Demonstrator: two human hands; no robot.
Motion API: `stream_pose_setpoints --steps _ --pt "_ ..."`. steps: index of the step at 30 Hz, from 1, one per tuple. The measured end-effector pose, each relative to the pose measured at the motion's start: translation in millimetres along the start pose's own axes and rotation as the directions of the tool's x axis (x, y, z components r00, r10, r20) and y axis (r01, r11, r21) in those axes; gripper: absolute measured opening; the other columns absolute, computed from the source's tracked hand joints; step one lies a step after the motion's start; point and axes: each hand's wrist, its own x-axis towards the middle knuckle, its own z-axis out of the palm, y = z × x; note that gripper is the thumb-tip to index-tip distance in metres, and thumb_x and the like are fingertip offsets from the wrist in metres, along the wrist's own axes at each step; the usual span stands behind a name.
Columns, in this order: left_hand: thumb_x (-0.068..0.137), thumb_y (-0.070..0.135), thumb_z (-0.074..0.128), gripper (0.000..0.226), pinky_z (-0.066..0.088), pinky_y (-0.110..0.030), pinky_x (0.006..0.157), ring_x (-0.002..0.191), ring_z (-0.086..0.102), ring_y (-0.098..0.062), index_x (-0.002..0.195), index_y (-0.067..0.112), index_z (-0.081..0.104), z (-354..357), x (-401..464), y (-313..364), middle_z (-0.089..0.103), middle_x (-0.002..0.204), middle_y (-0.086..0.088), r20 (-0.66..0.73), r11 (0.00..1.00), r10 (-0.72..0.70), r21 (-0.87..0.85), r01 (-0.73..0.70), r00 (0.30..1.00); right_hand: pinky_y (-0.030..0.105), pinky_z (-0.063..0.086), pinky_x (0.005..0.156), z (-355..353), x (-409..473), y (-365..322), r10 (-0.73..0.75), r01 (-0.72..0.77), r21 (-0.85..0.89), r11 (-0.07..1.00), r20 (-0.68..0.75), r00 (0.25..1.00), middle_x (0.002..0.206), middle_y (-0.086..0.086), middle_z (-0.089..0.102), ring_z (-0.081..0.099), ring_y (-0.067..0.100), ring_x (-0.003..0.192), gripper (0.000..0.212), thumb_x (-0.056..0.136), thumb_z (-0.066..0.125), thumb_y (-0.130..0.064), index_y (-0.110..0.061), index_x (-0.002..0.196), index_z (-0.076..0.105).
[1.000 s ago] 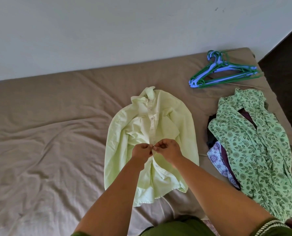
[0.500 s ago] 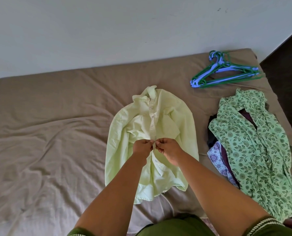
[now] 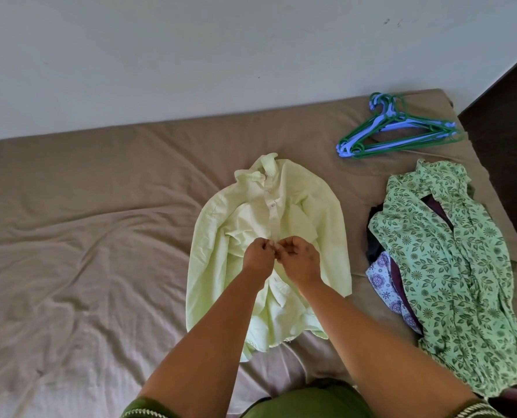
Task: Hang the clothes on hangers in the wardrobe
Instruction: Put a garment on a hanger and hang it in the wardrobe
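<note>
- Here, in the head view, a pale green shirt point(image 3: 269, 236) lies front-up on the bed point(image 3: 85, 236), collar toward the wall point(image 3: 191, 55), its sleeves folded across the chest.
- The left hand point(image 3: 258, 255) and right hand point(image 3: 298, 257) meet at the shirt's button placket, about halfway down; both have fingers curled and pinch the fabric there, fingertips nearly touching each other.
- Above the hands the placket looks closed; below them the front edges lie loose and rumpled.
- A bundle of green and blue hangers point(image 3: 397, 131) rests on the bed's far right corner, well apart from the shirt.
- Just right of the shirt sits a pile of clothes point(image 3: 447, 267): a green leaf-print garment on top, with dark and purple-flowered cloth showing beneath its left edge.
</note>
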Motion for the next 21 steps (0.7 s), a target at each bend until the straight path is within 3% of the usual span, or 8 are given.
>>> stream_pose_setpoints --steps 2,5,9,12,14,17,19,21 --pt "0.102 0.022 0.04 0.025 0.041 -0.023 0.062 0.076 0.052 -0.011 0.108 0.007 0.059 -2.2 -4.1 2.4 0.057 0.085 0.002 0.027 1.0 -0.005 -0.018 0.005 1.0 0.025 0.053 0.076 -1.2 1.6 -1.6 0.011 -0.011 0.0 1.0 0.018 1.0 0.067 -0.009 0.069 0.068 0.006 0.068 0.01 0.088 0.066 -0.022 -0.015 0.081 0.065" --pt "0.102 0.023 0.039 0.028 0.05 -0.034 0.086 0.099 0.06 -0.023 0.107 0.008 0.062 -8.2 -0.8 0.7 0.063 0.1 -0.006 0.101 0.993 -0.045 -0.104 0.056 0.994 0.024 0.052 0.076 -2.5 7.1 -6.3 0.052 -0.049 -0.029 0.998 0.128 0.99 0.074 -0.001 0.07 0.067 0.013 0.074 0.011 0.092 0.062 -0.021 -0.011 0.088 0.065" --pt "0.102 0.024 0.042 0.026 0.045 -0.035 0.097 0.106 0.061 -0.016 0.109 0.014 0.065 -20.7 2.5 -6.8 0.068 0.111 -0.003 0.277 0.943 -0.055 -0.303 0.141 0.959 0.028 0.046 0.078 -8.5 11.7 -10.2 0.195 -0.315 0.277 0.908 0.387 0.901 0.096 0.008 0.069 0.062 0.021 0.093 0.019 0.099 0.049 -0.023 -0.014 0.093 0.064" --pt "0.102 0.019 0.044 0.019 0.042 -0.032 0.093 0.095 0.06 -0.011 0.103 0.019 0.062 -22.5 0.7 -12.9 0.067 0.1 0.004 0.264 0.898 -0.055 -0.409 0.164 0.963 0.023 0.042 0.078 -7.6 3.5 2.5 0.209 -0.305 0.128 0.944 0.484 0.85 0.103 -0.005 0.068 0.061 0.011 0.097 0.041 0.088 0.056 -0.057 -0.022 0.108 0.064" --pt "0.102 0.012 0.041 0.021 0.043 -0.032 0.087 0.089 0.061 -0.012 0.1 0.017 0.061 -20.1 -0.7 -17.2 0.067 0.095 0.003 0.256 0.87 -0.06 -0.461 0.177 0.965 0.021 0.041 0.074 -5.1 -8.2 15.7 0.269 -0.243 -0.118 0.963 0.466 0.843 0.095 -0.009 0.064 0.06 0.01 0.091 0.056 0.074 0.071 -0.059 -0.02 0.112 0.059" --pt "0.099 0.003 0.038 0.024 0.043 -0.026 0.078 0.087 0.062 -0.012 0.098 0.015 0.058 -17.5 -5.2 -28.3 0.067 0.093 0.002 0.208 0.932 -0.053 -0.34 0.123 0.977 0.022 0.037 0.07 1.0 -16.4 41.8 0.22 -0.106 -0.335 0.936 0.323 0.92 0.088 -0.002 0.061 0.057 0.017 0.085 0.03 0.087 0.065 -0.033 -0.012 0.107 0.064" --pt "0.096 0.005 0.045 0.017 0.043 -0.023 0.072 0.085 0.059 -0.015 0.095 0.015 0.059 -17.8 -4.3 -46.6 0.066 0.093 0.001 0.1 0.997 -0.045 -0.053 0.05 0.994 0.026 0.043 0.071 1.9 -19.4 48.3 0.27 -0.228 -0.171 0.958 0.285 0.92 0.09 0.004 0.067 0.061 0.022 0.086 0.02 0.086 0.067 -0.028 -0.011 0.096 0.069" --pt "0.091 0.015 0.058 0.008 0.045 -0.025 0.069 0.08 0.057 -0.017 0.098 0.014 0.061 -17.8 -6.4 -65.7 0.064 0.091 -0.001 0.076 0.985 -0.11 0.143 0.099 0.991 0.031 0.049 0.071 2.1 -19.7 52.9 0.303 -0.302 -0.047 0.952 0.289 0.908 0.087 0.006 0.071 0.065 0.023 0.082 0.017 0.082 0.072 -0.025 -0.01 0.09 0.071"
